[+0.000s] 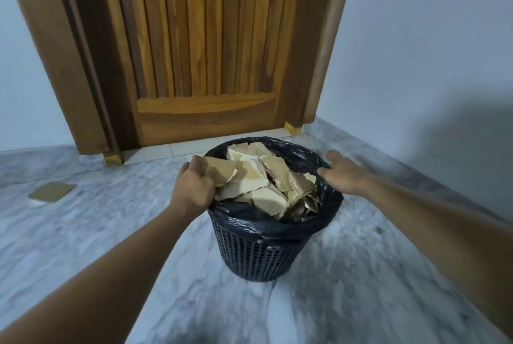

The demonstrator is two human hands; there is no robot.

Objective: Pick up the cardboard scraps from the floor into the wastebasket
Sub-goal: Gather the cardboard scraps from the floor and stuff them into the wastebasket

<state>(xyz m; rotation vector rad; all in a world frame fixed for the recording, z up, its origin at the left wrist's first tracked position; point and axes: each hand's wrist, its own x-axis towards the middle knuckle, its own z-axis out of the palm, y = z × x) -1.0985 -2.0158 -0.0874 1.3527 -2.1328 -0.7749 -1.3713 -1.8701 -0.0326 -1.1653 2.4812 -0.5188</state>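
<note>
A dark mesh wastebasket (249, 254) lined with a black bag stands on the marble floor at centre, heaped with torn cardboard scraps (266, 185). My left hand (194, 185) is at the basket's left rim and grips a brown cardboard scrap (219, 170) over the pile. My right hand (341, 171) hovers over the right rim with fingers spread and nothing in it. One flat brown cardboard piece (52, 191) lies on the floor at the left.
A closed wooden door (205, 52) and its frame stand right behind the basket. White walls (416, 52) run along the right and left. Grey marble floor (361, 288) spreads around the basket.
</note>
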